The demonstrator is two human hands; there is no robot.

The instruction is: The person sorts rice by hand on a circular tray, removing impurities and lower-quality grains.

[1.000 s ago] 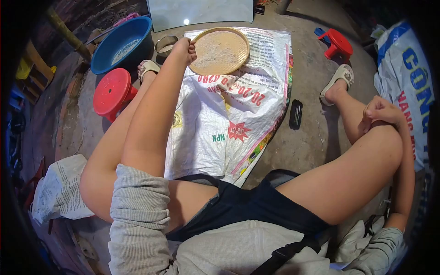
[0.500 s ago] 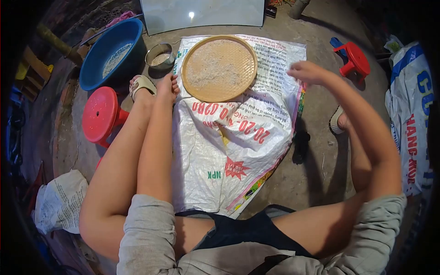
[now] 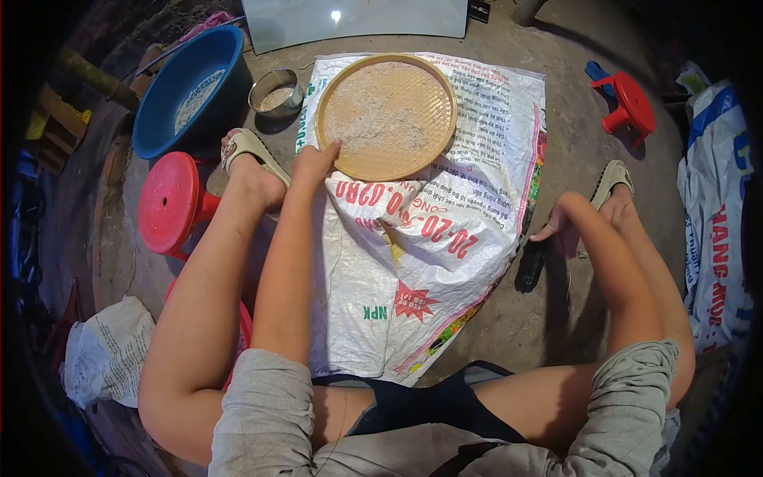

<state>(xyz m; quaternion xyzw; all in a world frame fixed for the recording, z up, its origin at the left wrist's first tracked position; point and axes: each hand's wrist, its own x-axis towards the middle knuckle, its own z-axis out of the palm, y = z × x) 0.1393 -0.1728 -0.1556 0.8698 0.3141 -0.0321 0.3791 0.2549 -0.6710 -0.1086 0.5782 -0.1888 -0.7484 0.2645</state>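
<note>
A round, shallow woven winnowing tray [image 3: 387,172] lies on a flattened white printed sack [image 3: 350,278]. Pale grain is spread across the tray's bottom. My left hand [image 3: 315,162] is at the tray's near left rim, its thumb over the edge and its other fingers mostly hidden. Off the sack's right edge, my right hand [image 3: 566,226] hangs over the floor with fingers apart and nothing visible in it. Just below it on the floor lies a dark elongated object [image 3: 529,269] whose kind I cannot make out.
At the far left stand a blue basin [image 3: 149,119] with pale contents and a metal bowl [image 3: 295,101] of grain. Red stools [image 3: 168,203] [image 3: 632,95] flank the sack. A filled white sack [image 3: 711,230] is at right, and a pale panel [image 3: 358,24] at the back.
My left hand has moved from beside the tray onto its near left rim. My right hand has come down and nearer to me, from over the sack's right side to the floor beside it.
</note>
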